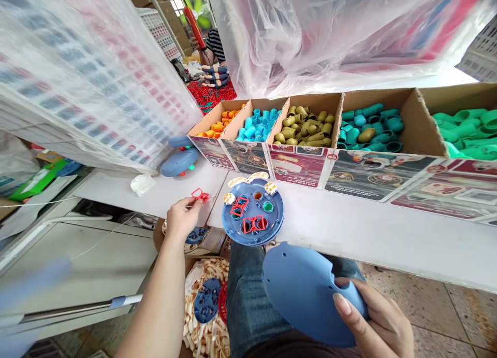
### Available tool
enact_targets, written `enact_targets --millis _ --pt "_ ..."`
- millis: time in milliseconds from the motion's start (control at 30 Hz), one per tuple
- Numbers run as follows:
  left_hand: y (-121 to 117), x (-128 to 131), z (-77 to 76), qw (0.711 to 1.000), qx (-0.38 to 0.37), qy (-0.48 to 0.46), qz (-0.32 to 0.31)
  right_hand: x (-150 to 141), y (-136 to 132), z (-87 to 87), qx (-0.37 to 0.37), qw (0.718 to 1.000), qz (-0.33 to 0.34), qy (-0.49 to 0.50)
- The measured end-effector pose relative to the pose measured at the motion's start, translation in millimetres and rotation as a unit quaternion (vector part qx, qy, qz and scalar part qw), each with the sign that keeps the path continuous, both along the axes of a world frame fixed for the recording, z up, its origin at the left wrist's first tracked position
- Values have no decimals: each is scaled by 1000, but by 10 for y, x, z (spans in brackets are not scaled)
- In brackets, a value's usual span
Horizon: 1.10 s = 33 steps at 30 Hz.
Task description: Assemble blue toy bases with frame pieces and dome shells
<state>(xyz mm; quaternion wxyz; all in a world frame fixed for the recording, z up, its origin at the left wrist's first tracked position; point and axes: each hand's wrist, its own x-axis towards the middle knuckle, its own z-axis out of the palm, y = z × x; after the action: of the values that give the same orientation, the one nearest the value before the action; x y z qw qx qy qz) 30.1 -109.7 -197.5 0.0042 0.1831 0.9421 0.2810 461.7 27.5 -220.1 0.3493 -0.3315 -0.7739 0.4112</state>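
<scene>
My left hand [182, 218] pinches a small red plastic frame piece [200, 195] just above the white table edge [349, 228]. Right of it lies a round blue toy base [252, 213] with red frame pieces, an orange and a green plug, and cream parts set in it. My right hand [378, 321] grips a blue plastic shell cover [306, 290] low over my lap, thumb on its rim.
A row of cardboard boxes holds orange [221, 122], light blue [258, 125], olive [306, 127], teal [368, 127] and green [469, 130] tube pieces. An assembled blue toy [178, 158] lies left. Plastic sheeting hangs overhead. Boxes of cream parts sit below. Another person sits far back.
</scene>
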Motion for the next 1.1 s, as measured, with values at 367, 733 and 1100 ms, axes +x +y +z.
enact_targets --millis 367,733,1100 --pt "458 529 528 977 193 -49 -80 -98 4 129 40 999 -8 15" --pt "1198 950 787 896 54 -187 -398 -122 29 203 80 996 1 33" --pt "1265 972 605 923 -13 30 -383 -63 -20 94 -11 999 -1 35"
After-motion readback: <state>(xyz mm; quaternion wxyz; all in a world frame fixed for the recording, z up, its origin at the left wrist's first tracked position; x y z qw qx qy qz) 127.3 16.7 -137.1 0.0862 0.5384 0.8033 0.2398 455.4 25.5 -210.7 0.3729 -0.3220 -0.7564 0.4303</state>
